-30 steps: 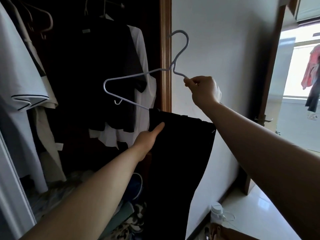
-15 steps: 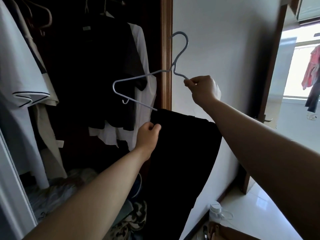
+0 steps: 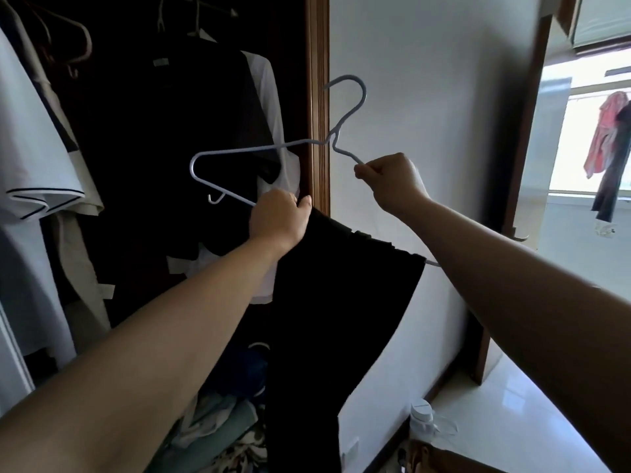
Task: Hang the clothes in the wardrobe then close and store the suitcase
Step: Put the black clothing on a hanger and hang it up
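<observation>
A pale grey wire hanger (image 3: 239,150) is held up in front of the open wardrobe (image 3: 143,138), its hook pointing up by the door frame. A black garment (image 3: 334,302) is draped over the hanger's lower bar and hangs down long. My right hand (image 3: 391,184) pinches the hanger's right shoulder wire. My left hand (image 3: 278,220) grips the garment's top left edge at the bar. The suitcase is not in view.
Inside the wardrobe hang a black-and-white top (image 3: 218,131) and white clothes (image 3: 30,158) on a rail with an empty hanger (image 3: 73,39). Folded fabrics (image 3: 218,428) lie on its floor. A white wall (image 3: 426,97), a doorway at right and a small white bottle (image 3: 421,419) on the floor.
My left hand rose from the garment's side, curled and now grips its top edge at the bar. The hanger swung slightly right; my right hand kept its pinch.
</observation>
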Demonstrator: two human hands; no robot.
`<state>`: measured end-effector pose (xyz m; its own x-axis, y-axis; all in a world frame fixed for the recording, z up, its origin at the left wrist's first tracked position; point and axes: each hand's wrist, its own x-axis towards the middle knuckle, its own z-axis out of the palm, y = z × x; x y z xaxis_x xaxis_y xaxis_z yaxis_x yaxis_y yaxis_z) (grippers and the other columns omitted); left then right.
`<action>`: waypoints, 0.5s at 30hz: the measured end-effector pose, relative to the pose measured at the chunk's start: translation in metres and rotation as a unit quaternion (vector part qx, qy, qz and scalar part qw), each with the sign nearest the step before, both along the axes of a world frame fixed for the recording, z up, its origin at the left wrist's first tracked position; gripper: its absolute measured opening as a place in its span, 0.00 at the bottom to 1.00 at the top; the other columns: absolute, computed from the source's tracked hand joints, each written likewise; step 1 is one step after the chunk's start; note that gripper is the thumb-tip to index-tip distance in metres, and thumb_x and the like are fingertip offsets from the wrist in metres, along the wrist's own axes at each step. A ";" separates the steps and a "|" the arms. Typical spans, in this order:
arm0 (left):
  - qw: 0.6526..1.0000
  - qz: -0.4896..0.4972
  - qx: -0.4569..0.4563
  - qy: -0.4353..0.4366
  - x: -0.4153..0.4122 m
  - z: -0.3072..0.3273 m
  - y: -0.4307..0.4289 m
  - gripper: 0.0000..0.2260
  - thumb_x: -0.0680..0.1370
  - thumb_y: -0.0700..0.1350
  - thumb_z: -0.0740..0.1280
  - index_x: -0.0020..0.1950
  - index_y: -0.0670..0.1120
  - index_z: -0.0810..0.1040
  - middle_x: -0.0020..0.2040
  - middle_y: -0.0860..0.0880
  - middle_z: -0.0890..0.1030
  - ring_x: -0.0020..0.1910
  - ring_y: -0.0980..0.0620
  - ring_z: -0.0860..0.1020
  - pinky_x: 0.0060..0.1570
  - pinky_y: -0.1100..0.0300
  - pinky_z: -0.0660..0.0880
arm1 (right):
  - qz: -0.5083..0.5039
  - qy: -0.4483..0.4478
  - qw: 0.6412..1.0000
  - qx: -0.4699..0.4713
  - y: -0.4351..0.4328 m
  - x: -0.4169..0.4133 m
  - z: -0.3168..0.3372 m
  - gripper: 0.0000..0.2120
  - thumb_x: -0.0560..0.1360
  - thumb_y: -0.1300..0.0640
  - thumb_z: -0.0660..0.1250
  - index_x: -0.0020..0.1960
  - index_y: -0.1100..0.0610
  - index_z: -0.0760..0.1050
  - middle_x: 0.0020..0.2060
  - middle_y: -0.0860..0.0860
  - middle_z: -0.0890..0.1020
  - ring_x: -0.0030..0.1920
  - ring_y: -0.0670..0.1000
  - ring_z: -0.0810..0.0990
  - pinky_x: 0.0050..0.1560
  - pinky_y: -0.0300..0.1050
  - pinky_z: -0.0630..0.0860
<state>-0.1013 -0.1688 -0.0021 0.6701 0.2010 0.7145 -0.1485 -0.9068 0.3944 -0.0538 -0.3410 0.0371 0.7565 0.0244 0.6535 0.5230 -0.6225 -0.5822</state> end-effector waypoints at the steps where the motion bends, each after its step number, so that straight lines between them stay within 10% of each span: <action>1: 0.996 0.021 0.085 -0.010 0.000 0.004 0.001 0.23 0.81 0.51 0.59 0.28 0.43 0.66 0.27 0.49 0.68 0.32 0.48 0.70 0.36 0.56 0.67 | 0.004 -0.002 1.000 0.004 -0.001 -0.001 0.001 0.18 0.76 0.51 0.64 0.43 0.67 0.79 0.28 0.54 0.68 0.29 0.53 0.64 0.34 0.45 0.62; 4: 0.951 0.114 0.288 0.002 0.003 0.013 0.010 0.16 0.83 0.48 0.57 0.43 0.40 0.77 0.38 0.45 0.78 0.39 0.44 0.78 0.37 0.55 0.67 | -0.001 -0.023 1.000 0.009 -0.002 -0.006 0.002 0.19 0.77 0.50 0.64 0.38 0.65 0.77 0.26 0.52 0.66 0.28 0.52 0.62 0.33 0.44 0.61; 7: 0.945 0.162 0.284 0.017 0.009 0.013 0.023 0.18 0.83 0.51 0.56 0.47 0.39 0.78 0.44 0.43 0.80 0.43 0.42 0.80 0.36 0.55 0.68 | 0.013 -0.038 0.998 0.044 0.003 -0.009 0.005 0.19 0.77 0.49 0.64 0.39 0.66 0.78 0.26 0.52 0.66 0.28 0.52 0.63 0.32 0.44 0.61; 12: 0.989 0.096 -0.063 0.089 0.013 0.017 0.032 0.21 0.80 0.59 0.57 0.41 0.42 0.74 0.37 0.46 0.77 0.39 0.45 0.76 0.38 0.56 0.67 | 0.038 -0.021 0.999 -0.001 0.011 -0.012 0.017 0.21 0.77 0.50 0.65 0.30 0.61 0.72 0.25 0.51 0.64 0.27 0.52 0.61 0.32 0.44 0.61; 15: 0.959 -0.014 -0.279 0.050 0.014 0.031 0.033 0.16 0.80 0.55 0.60 0.42 0.43 0.73 0.35 0.49 0.73 0.42 0.47 0.75 0.42 0.57 0.68 | 0.039 0.004 0.998 -0.042 0.013 -0.014 0.018 0.24 0.76 0.49 0.66 0.26 0.58 0.67 0.23 0.49 0.62 0.25 0.51 0.60 0.30 0.43 0.59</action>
<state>-0.0873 -0.1359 0.0286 0.7404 0.5142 0.4329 -0.1054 -0.5473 0.8303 -0.0681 -0.3280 0.0551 0.7550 0.1387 0.6409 0.5679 -0.6271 -0.5332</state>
